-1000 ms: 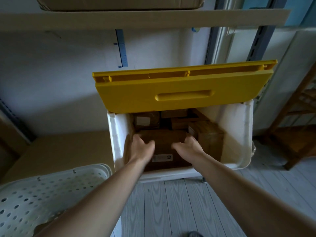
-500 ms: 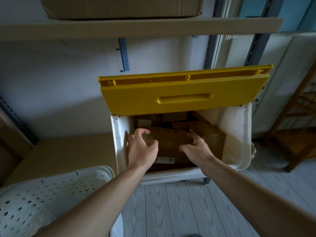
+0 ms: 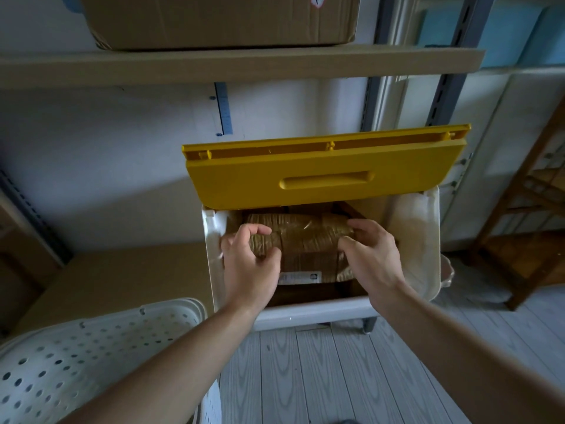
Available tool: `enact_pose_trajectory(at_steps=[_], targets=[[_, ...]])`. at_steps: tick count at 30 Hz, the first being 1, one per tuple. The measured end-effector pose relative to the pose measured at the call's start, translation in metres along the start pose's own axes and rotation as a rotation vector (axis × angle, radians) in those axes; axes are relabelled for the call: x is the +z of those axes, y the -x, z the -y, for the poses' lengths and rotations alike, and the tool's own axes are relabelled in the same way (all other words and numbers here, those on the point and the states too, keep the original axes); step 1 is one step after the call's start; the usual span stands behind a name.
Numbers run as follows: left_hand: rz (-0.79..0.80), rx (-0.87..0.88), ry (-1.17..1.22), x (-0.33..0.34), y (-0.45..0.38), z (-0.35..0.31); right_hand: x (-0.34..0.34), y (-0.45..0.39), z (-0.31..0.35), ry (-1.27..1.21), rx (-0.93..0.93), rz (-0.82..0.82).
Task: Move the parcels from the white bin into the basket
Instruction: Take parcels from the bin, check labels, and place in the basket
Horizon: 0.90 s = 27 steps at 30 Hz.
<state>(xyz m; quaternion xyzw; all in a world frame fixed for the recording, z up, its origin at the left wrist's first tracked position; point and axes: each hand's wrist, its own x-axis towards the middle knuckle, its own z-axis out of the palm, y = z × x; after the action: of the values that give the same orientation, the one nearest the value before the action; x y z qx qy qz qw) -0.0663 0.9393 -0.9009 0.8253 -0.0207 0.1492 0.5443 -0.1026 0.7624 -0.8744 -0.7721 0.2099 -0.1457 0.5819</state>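
Note:
A brown taped cardboard parcel point(image 3: 301, 243) with a white label on its near face is raised inside the white bin point(image 3: 419, 240). My left hand point(image 3: 250, 261) grips its left end and my right hand point(image 3: 371, 255) grips its right end. Other brown parcels lie beneath and behind it, mostly hidden in shadow. The bin's yellow lid point(image 3: 324, 172) stands tilted open over the back of the bin. The white perforated basket point(image 3: 91, 359) sits at the lower left, beside my left forearm.
A wooden shelf board point(image 3: 238, 65) carries a large cardboard box point(image 3: 220, 19) overhead. A low beige surface point(image 3: 116, 276) lies left of the bin. A wooden rack point(image 3: 532, 215) stands at the right. Grey plank floor point(image 3: 321, 377) lies below.
Both hands went from resting on the parcel to closing on its ends, and the parcel has risen and tipped up inside the bin. The camera has moved closer.

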Motion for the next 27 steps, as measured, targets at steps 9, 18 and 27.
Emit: enact_pose_trajectory(at_steps=[9,18,27], targets=[[0.018,0.076,0.144,-0.024,0.022,-0.020,-0.014,0.020,0.017,-0.096,-0.089,-0.155],[0.012,-0.010,0.125,-0.036,0.035,0.005,-0.021,0.031,0.003,-0.122,-0.013,-0.131],[-0.018,-0.084,0.081,-0.035,0.039,0.024,-0.018,0.029,-0.020,-0.089,0.163,-0.094]])
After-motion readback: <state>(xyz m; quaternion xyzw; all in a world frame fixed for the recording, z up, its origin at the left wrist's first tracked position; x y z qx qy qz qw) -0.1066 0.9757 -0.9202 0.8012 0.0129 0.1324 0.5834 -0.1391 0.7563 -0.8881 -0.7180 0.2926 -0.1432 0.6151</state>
